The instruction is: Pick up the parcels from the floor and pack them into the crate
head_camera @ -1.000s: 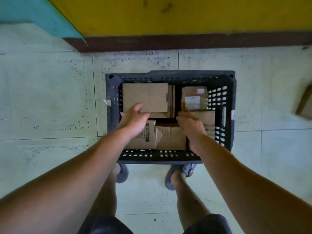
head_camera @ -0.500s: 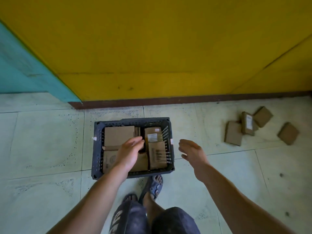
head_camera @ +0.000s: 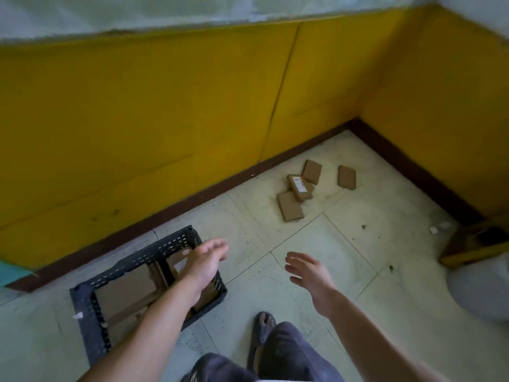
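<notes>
Both hands out of the crate (head_camera: 91, 321) now, where a second ago both were pressed down among the cartons inside it. Left hand (head_camera: 205, 261) passing above the crate's right end at lower centre of the frame, fingers loosely spread, grip wide and holding nothing. Right hand (head_camera: 309, 272) clear of the crate altogether, right of centre over bare floor tiles (head_camera: 358, 271), fingers fanned, grip likewise wide and empty.

View swung up and to the right as well: crate slid to the lower left of the frame, room corner and yellow wall (head_camera: 165, 119) opened up, a sandalled foot (head_camera: 263, 326) stepping forward at bottom centre.

Crate against the brown skirting, already holding several brown cardboard boxes, a large plain one (head_camera: 129, 288) on its left side, a labelled one (head_camera: 177, 261) at its far right, partly behind the left forearm.

Remaining parcels well apart from the crate, in the upper right of the floor near the corner: a labelled carton (head_camera: 299, 187) resting on a plain one, a flat box (head_camera: 289, 207) just below it, another (head_camera: 312, 171) just above, a fourth (head_camera: 346, 177) set off to the right.

Reading of the change: last load settled, hands freed, body turning toward the cluster. Probably four or five parcels left to fetch, so the task well along but not done. Room left in the crate hard to tell from here.
</notes>
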Demonstrator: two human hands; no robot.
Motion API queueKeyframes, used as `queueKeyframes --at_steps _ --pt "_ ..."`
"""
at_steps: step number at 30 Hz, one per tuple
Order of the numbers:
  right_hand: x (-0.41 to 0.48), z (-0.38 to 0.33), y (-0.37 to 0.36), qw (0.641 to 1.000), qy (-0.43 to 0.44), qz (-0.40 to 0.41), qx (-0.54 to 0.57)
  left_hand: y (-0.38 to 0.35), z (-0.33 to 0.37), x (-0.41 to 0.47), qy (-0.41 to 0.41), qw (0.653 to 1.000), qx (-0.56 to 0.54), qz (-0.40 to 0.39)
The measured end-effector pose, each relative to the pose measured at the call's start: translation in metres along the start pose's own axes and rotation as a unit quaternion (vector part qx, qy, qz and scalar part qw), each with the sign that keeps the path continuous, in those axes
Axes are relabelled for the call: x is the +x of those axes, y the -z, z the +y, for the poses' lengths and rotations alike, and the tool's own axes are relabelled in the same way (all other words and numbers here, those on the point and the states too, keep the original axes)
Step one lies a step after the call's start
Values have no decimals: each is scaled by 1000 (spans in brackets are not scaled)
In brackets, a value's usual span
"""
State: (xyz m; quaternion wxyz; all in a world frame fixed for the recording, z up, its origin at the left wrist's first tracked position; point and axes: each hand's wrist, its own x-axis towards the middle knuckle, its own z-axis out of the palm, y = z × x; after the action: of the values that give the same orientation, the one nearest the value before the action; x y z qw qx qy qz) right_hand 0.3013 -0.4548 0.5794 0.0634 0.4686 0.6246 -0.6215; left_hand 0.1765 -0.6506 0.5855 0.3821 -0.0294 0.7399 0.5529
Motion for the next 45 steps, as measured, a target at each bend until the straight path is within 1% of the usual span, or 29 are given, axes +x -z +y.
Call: queueKeyframes --at_steps 4,8,12,18,20,26,29,32,36,39,42,45 --pt "2 -2 79 998 1 31 60 -61 33 4 -17 998 51 -31" --pt "30 -6 162 994 1 61 90 -129 67 27 -18 996 70 -50" --pt "67 -18 255 988 -2 91 124 -227 110 65 -15 995 75 -56" --pt "116 -47 382 983 10 115 143 -372 180 107 -19 991 71 -113" --pt "133 -58 412 981 16 118 154 -410 201 120 -19 988 74 -133" --pt "209 -96 471 978 10 114 172 -498 258 201 -7 987 67 -148" --pt "267 -130 508 980 18 117 160 -537 289 253 -11 985 73 -154" --pt "334 -182 550 985 21 113 129 -574 325 314 -5 986 78 -148" --pt "422 -256 604 992 32 94 82 -623 389 402 5 990 73 -120" --pt "473 -296 644 993 12 89 70 -658 435 454 16 989 84 -119" --pt "516 -322 677 992 -14 88 85 -689 472 492 21 988 90 -120" --pt "562 -346 705 994 -33 71 75 -714 502 529 24 990 85 -111"
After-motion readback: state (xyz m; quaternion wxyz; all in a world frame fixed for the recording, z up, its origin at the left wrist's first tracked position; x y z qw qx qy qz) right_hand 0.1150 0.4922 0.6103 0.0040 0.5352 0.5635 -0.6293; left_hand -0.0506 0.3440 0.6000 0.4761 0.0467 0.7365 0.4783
